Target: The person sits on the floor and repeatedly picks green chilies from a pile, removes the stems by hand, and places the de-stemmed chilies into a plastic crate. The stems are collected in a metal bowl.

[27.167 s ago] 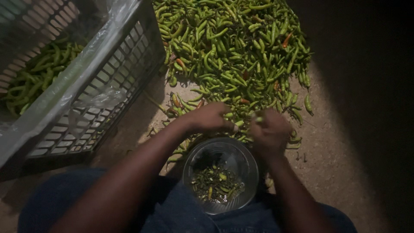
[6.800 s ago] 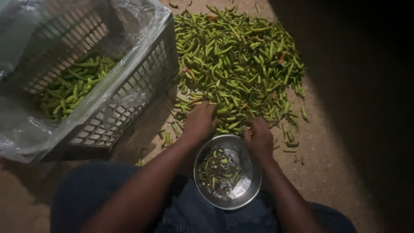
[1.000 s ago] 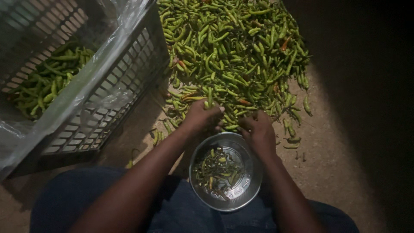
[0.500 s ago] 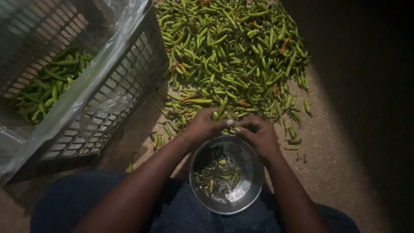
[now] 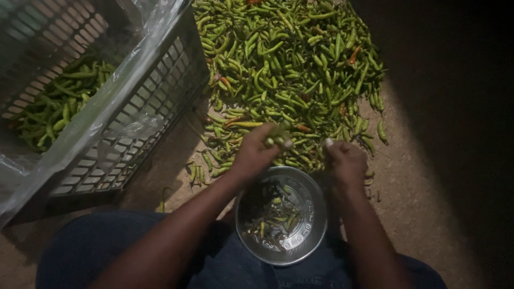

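Head view: a few green chillies [image 5: 278, 135] are pinched in the left hand [image 5: 256, 155], fingers closed on them, just above the steel bowl [image 5: 282, 214] (stems lie inside). The right hand [image 5: 345, 160] is curled shut, contents can't be told. Stems are best snapped over the bowl, w/ the pile [image 5: 289, 64] kept close. No labels are seen; the grey crate [image 5: 134, 123] is lined w/ clear plastic.
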### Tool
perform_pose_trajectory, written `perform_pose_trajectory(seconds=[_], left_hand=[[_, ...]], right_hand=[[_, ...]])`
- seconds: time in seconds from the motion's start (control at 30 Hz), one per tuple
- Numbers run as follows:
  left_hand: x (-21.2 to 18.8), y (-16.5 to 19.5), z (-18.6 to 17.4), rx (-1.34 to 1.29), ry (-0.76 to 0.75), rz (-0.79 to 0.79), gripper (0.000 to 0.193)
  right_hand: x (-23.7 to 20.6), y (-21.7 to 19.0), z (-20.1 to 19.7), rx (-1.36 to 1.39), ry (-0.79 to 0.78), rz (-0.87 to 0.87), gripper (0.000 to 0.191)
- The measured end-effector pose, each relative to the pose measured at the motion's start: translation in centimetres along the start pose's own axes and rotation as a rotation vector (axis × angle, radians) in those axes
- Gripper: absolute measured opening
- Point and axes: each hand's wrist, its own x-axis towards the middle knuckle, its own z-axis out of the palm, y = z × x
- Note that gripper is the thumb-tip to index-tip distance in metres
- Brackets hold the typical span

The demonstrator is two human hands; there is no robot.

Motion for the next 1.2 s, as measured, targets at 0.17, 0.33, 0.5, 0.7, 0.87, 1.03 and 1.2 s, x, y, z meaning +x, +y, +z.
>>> perform_pose_trajectory(seconds=[0.17,0.33,0.5,0.7,0.87,1.03,1.2], left_hand=[[1.7,-1.3,-0.9,-0.508,0.197,-0.535,0.021],[1.7,-3.2,-1.1,-0.691,0.179,-0.500,0.018],[1.6,-3.6,-0.5,-0.725,0.143,-0.548,0.016],[1.2,-3.2,-0.7,-0.659,0.096,-0.551,0.014],[0.8,-3.1,-0.9,-0.296,-0.086,-0.547,0.020],[0.2,-2.7,-0.5,-0.113,-0.327,-0.523,0.037],[0.1,-2.2,-0.3,-0.022,-0.324,-0.544,0.045]], right_hand=[[-1.0,-0.9,-0.9,-0.088,-0.535,-0.154,0.020],[-2.5,0.0,1.4,-0.952,-0.581,-0.383,0.022],[-4.4,1.9,4.0,-1.280,-0.439,-0.360,0.027],[-5.1,3.3,5.0,-1.165,-0.393,-0.655,0.035],[-3.6,2.4,3.9,-0.929,-0.366,-0.453,0.018],[-1.4,1.3,1.5,-0.064,-0.440,-0.070,0.010],[-1.1,1.6,1.9,0.096,-0.467,0.006,0.008]])
